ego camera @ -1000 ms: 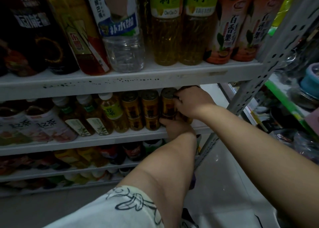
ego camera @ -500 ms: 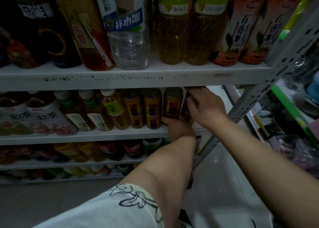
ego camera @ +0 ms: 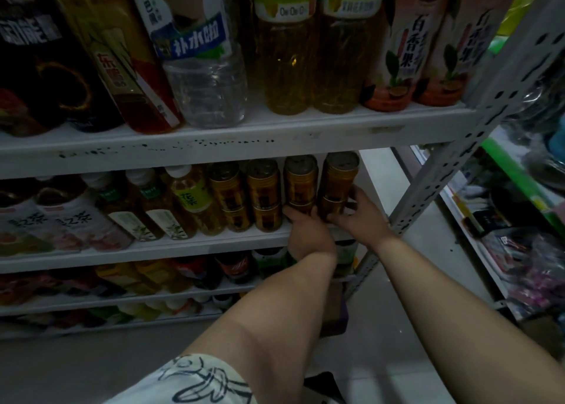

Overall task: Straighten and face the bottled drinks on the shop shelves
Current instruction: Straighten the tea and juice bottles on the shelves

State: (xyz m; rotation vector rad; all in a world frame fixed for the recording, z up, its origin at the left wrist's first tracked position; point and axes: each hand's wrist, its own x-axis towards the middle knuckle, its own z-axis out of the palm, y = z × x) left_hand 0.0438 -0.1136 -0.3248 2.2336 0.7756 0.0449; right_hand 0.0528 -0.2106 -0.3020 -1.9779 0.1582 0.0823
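Two stacks of gold cans stand at the middle shelf's (ego camera: 214, 246) right end, the right hand (ego camera: 359, 218) curling its fingers round the end stack (ego camera: 337, 180) at its lower can, the left hand (ego camera: 308, 235) likewise gripping the neighbouring stack (ego camera: 301, 182).

It is dim here. The far left is darkest, the edges bend, and the low shelves (ego camera: 91, 296) look blurry.
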